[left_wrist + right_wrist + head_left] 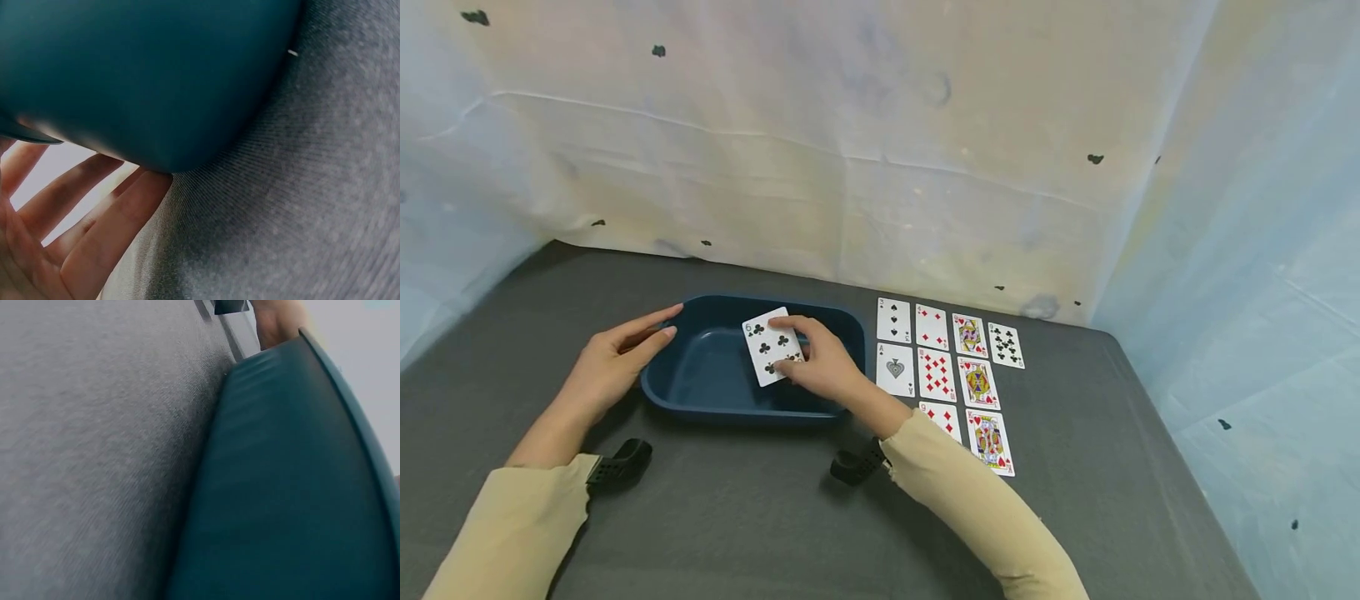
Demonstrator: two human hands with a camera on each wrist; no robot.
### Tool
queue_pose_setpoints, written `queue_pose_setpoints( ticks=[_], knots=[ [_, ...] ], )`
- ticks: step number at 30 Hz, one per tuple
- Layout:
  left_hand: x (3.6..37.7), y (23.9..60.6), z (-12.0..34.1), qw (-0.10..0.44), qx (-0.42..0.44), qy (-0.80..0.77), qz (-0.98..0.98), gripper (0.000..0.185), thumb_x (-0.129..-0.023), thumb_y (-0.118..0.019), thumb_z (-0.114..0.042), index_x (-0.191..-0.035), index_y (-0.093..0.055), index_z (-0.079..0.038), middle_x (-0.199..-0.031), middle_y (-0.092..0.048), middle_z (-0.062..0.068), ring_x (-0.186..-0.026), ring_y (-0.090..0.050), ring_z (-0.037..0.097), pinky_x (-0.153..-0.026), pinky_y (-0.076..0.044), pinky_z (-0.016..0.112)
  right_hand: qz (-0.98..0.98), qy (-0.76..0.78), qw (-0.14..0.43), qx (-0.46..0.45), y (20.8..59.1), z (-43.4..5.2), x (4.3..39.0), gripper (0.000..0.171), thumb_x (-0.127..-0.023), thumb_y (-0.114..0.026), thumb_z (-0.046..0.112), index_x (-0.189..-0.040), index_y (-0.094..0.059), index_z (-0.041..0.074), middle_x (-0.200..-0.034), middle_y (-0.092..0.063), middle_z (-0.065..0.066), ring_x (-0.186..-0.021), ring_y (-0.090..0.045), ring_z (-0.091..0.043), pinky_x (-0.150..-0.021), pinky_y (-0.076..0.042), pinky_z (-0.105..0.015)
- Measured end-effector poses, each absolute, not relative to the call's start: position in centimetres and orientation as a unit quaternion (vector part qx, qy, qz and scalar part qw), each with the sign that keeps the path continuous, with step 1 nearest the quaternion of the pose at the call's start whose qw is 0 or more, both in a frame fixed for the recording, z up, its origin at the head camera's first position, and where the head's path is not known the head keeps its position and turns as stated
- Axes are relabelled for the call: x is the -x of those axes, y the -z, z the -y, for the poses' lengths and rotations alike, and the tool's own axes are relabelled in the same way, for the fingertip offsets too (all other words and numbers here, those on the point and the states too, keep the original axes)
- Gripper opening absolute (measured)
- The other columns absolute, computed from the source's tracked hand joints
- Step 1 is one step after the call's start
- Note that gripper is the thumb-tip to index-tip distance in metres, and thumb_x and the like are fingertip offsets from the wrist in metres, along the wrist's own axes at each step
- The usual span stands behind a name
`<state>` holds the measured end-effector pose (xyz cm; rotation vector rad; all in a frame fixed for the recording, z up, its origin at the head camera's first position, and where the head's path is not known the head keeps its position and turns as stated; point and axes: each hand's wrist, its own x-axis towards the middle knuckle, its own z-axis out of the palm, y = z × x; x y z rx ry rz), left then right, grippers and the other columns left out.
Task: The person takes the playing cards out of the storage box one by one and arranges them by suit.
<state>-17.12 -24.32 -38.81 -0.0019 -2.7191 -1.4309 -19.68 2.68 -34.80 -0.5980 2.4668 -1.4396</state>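
A six of clubs playing card (pixel 766 347) is pinched between the thumb and fingers of my right hand (pixel 826 362), face up over the dark blue rectangular tub (pixel 745 416). My left hand (pixel 604 365) is at the tub's left end, thumb and index fingertips right at the rim. In the left wrist view, the extended fingers (pixel 119 231) of that hand rest against the tub's outer wall (pixel 156 81). The right wrist view looks along the tub's long side (pixel 275 469); the right hand's grip on the card is out of that view.
Face-up cards lie in rows right of the tub, among them an ace of spades (pixel 895 370), a ten of diamonds (pixel 936 375) and a king of hearts (pixel 989 442). My right forearm (pixel 977 500) partly covers the nearest ones. A pale cloth (pixel 850 167) hangs behind the grey table (pixel 737 517).
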Motion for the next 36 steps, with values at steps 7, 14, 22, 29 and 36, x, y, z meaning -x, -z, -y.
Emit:
queue_pose_setpoints(
  ticks=[7,14,22,29,36],
  knots=[
    [17.1,38.9,24.5,0.036,0.012,0.469,0.882,0.054,-0.097,-0.045,-0.052,-0.148,-0.037,-0.033,-0.137,-0.048,0.019,-0.071,-0.046,0.016,-0.057,-0.04,0.029,-0.799,0.551,0.083,0.226,34.2,-5.2,18.8,0.064,-0.086,-0.067,-0.002,-0.143,-0.043,0.014,-0.125,-0.049,-0.016,-0.086,-0.067,-0.021,-0.062,-0.051,-0.025],
    [17.1,38.9,24.7,0.027,0.009,0.467,0.884,0.053,-0.097,-0.045,-0.053,-0.147,-0.037,-0.038,-0.139,-0.046,0.019,-0.079,-0.047,0.018,-0.058,-0.041,0.028,-0.795,0.56,0.014,0.232,33.9,-8.7,17.9,0.063,-0.084,-0.069,-0.002,-0.141,-0.044,0.008,-0.119,-0.054,-0.017,-0.085,-0.061,-0.017,-0.066,-0.045,-0.022],
    [17.3,39.1,24.6,0.026,0.007,0.465,0.885,0.054,-0.097,-0.043,-0.053,-0.148,-0.035,-0.036,-0.141,-0.044,0.023,-0.074,-0.045,0.016,-0.056,-0.039,0.03,-0.817,0.548,-0.036,0.174,34.3,-13.2,17.3,0.061,-0.084,-0.072,0.003,-0.139,-0.047,0.009,-0.115,-0.051,-0.016,-0.077,-0.052,-0.015,-0.066,-0.041,-0.022],
    [17.3,39.1,24.6,0.029,0.008,0.461,0.887,0.054,-0.098,-0.043,-0.052,-0.148,-0.035,-0.035,-0.141,-0.044,0.023,-0.082,-0.045,0.015,-0.058,-0.04,0.028,-0.842,0.524,-0.041,0.119,34.5,-16.7,16.8,0.063,-0.085,-0.071,0.005,-0.141,-0.044,0.011,-0.116,-0.046,-0.018,-0.077,-0.046,-0.016,-0.066,-0.04,-0.023],
    [17.5,39.3,25.0,0.026,0.01,0.463,0.886,0.053,-0.098,-0.044,-0.052,-0.148,-0.034,-0.036,-0.141,-0.042,0.022,-0.08,-0.045,0.014,-0.058,-0.04,0.028,-0.866,0.488,-0.067,0.09,35.4,-20.8,16.7,0.062,-0.087,-0.07,0.004,-0.142,-0.042,0.01,-0.111,-0.049,-0.014,-0.077,-0.046,-0.013,-0.066,-0.04,-0.022]
  ],
)
